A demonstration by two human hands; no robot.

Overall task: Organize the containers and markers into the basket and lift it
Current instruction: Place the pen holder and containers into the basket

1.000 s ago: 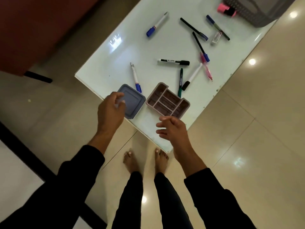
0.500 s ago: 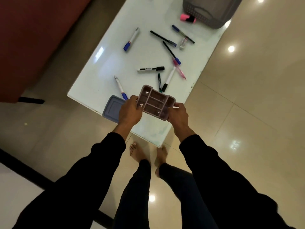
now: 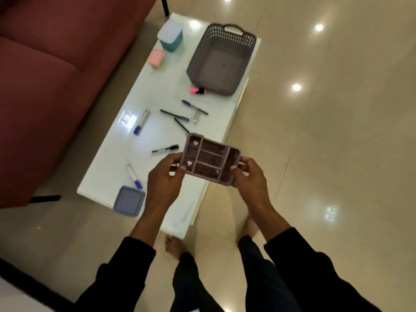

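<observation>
Both hands grasp a mauve rectangular plastic tray with divided compartments (image 3: 210, 159), held lifted above the near right part of the glossy white table (image 3: 157, 131): the left hand (image 3: 165, 180) pinches its left end, the right hand (image 3: 248, 174) its right end. A grey perforated plastic basket (image 3: 221, 59) sits at the far end. Slim markers (image 3: 165, 149) lie scattered between; a flat grey-blue square lid (image 3: 129, 201) rests at the near left corner.
</observation>
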